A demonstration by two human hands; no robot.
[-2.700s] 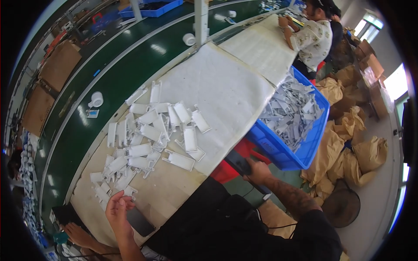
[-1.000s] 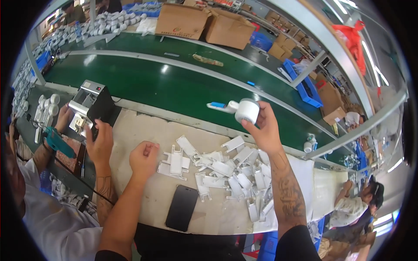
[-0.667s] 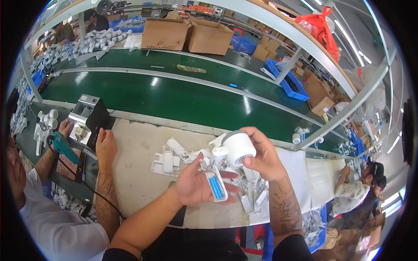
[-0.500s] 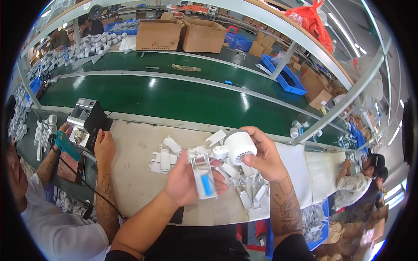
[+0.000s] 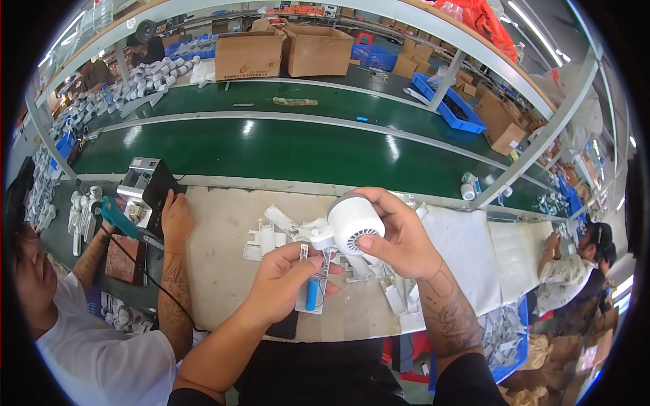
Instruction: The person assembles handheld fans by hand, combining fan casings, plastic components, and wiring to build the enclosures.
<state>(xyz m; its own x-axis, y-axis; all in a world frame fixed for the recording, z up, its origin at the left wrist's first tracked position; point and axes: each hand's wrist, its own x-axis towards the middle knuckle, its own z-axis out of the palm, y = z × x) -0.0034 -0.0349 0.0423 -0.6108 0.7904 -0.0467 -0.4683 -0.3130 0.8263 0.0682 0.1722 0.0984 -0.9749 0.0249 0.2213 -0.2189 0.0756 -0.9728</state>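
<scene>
A white round fan head [image 5: 351, 218] with a grey rear rim and a slotted vent is gripped in my right hand [image 5: 405, 238], thumb on the vent edge. My left hand [image 5: 279, 281] pinches an open white plastic handle shell [image 5: 303, 302], in which a blue cylindrical battery [image 5: 312, 294] lies lengthwise. The fan head's short neck [image 5: 321, 237] is at the top end of the shell; whether it is seated there I cannot tell. Behind and beneath my hands, several loose white shells [image 5: 265, 238] are heaped on the beige work mat [image 5: 220, 284].
At my left, a co-worker's hand [image 5: 177, 218] rests by a black and silver bench machine [image 5: 145, 196]; their other hand holds a teal tool [image 5: 119, 218]. A green conveyor [image 5: 271, 150] runs beyond the mat. A blue bin [image 5: 521, 338] of grey-white parts stands at lower right.
The fan head has moved left and my left hand has turned, bringing the shell's top end up to its neck. My left thumb now presses over the shell. The view has shifted slightly.
</scene>
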